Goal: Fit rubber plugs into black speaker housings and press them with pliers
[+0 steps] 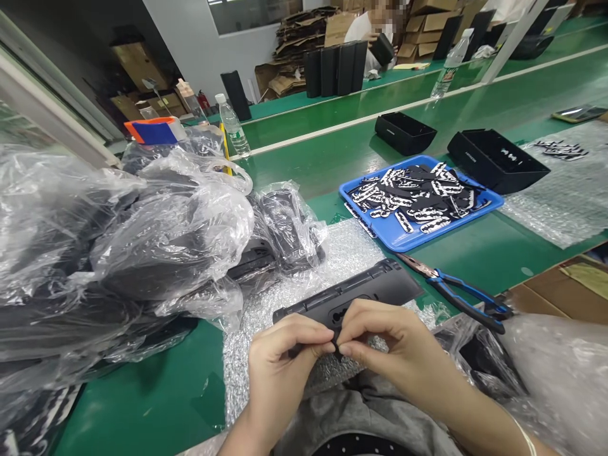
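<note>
My left hand and my right hand meet at their fingertips, both pinched on a small black piece I can barely make out. They hover just in front of a long black plastic housing that lies on a sheet of bubble wrap at the near edge of the green table. The housing has a keyhole-shaped slot on its near face, right above my fingers.
A blue tray of black-and-white labels sits beyond the housing, with blue-handled pliers to its near right. Plastic-bagged black parts pile up on the left. Two black boxes stand farther back. Another person sits at the far bench.
</note>
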The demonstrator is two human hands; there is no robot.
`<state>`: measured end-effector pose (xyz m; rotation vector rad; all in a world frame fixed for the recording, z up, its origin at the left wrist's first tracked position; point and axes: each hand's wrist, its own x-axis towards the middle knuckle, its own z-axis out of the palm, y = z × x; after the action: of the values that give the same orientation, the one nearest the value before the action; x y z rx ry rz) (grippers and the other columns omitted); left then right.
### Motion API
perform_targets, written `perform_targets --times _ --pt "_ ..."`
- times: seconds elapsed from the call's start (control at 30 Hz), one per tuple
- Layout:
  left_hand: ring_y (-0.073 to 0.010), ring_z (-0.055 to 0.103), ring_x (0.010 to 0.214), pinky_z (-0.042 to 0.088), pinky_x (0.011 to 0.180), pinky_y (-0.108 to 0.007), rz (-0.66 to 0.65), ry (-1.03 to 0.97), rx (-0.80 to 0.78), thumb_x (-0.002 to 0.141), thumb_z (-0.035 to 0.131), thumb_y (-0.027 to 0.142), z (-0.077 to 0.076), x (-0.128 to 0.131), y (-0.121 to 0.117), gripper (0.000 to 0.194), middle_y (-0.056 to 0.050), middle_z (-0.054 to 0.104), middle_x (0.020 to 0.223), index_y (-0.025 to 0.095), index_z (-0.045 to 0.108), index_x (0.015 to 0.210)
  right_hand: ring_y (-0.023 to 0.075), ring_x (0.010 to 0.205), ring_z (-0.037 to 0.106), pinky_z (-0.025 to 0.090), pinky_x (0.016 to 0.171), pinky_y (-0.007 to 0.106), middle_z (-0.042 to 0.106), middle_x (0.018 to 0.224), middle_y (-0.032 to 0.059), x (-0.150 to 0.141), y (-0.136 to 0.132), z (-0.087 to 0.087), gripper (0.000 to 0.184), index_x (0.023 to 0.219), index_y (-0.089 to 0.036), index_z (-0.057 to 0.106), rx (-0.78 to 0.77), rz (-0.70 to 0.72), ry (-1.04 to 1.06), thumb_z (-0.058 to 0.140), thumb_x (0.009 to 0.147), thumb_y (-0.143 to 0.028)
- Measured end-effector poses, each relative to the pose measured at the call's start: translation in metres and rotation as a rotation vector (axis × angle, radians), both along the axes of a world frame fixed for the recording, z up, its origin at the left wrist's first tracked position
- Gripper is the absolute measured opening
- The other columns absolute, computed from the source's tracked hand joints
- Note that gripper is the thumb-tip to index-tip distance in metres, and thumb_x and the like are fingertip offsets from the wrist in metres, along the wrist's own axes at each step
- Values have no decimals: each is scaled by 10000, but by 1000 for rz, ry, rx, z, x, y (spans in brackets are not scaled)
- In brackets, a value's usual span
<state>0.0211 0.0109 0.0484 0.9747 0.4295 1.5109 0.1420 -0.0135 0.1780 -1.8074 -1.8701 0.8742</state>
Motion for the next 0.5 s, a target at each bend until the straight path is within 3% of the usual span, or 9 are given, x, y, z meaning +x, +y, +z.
perform_targets --times 0.2,0.5 --pt "-54 684 673 567 650 -91 20 18 -4 798 735 13 -1 1 1 234 74 728 755 246 741 819 31 760 589 447 686 85 626 808 -32 -1 -8 -2 143 841 -187 711 64 27 -54 662 891 -62" --pt "-75 684 658 563 639 -109 27 22 25 792 738 9 -1 -1 1 207 40 722 719 216 737 801 56 738 575 438 659 124 629 778 -16 -1 -3 0 143 793 -166 702 -32 10 -27 660 879 -60"
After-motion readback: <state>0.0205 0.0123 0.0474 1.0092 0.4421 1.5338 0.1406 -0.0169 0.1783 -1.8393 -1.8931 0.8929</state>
